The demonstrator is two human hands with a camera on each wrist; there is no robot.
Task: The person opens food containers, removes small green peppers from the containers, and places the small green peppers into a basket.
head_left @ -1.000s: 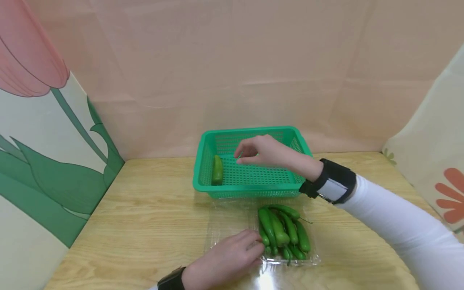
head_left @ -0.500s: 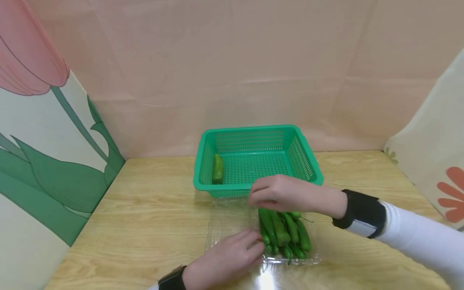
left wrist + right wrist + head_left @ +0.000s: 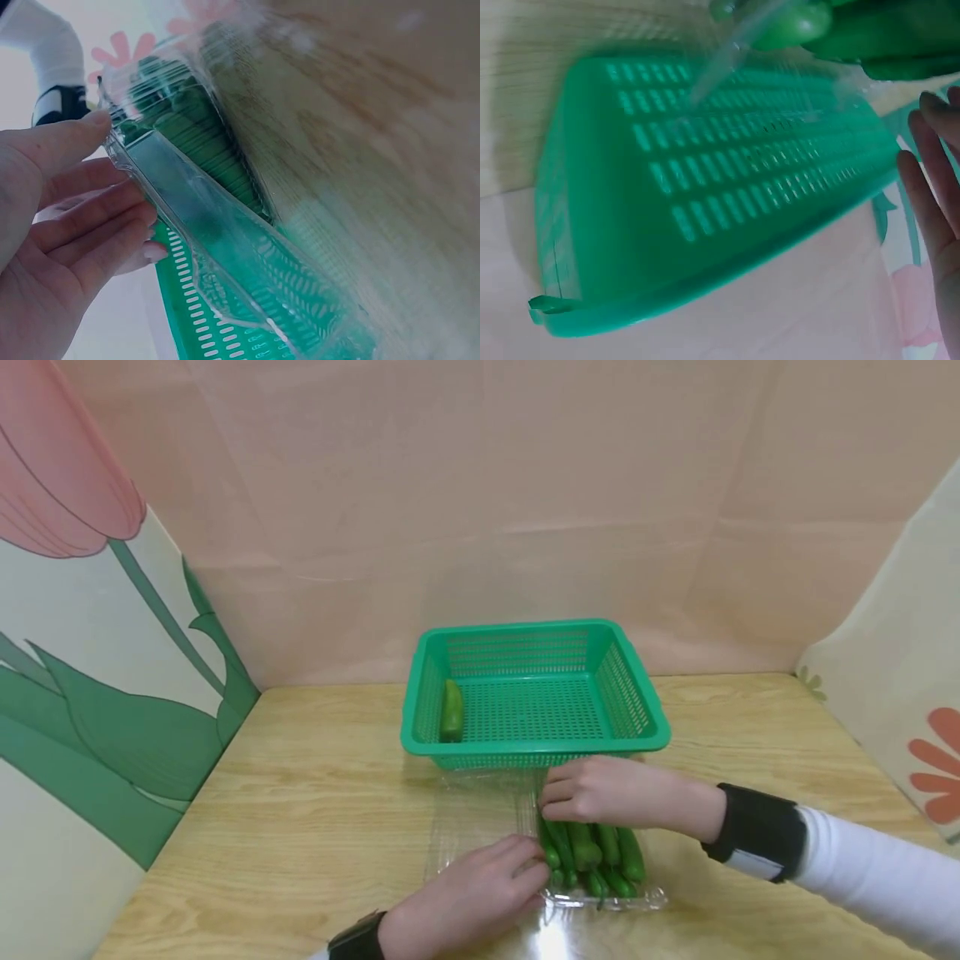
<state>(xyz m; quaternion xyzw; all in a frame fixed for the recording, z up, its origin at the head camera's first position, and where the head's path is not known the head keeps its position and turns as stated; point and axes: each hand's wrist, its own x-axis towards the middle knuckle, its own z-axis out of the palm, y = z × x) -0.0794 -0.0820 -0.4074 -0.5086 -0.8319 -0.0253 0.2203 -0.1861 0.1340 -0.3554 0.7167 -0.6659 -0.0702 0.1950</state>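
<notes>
Black right wrist strap [image 3: 757,827], pale patch [image 3: 753,864] on it, white sleeve [image 3: 877,868] just beside it, black left wrist strap [image 3: 357,940] well left of it

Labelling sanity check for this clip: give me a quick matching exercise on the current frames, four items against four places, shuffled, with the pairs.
Column 1
1. Green basket
2. Lone pepper
3. Left hand
4. Right hand

Column 2 (sides and depth as seen in the head view)
A. Over the far end of the pepper pile
B. Inside, near the left wall
C. On the table, beyond the clear container
D. At the clear container's edge, thumb on it in the left wrist view

Pairs: 1-C, 2-B, 3-D, 4-A
</notes>
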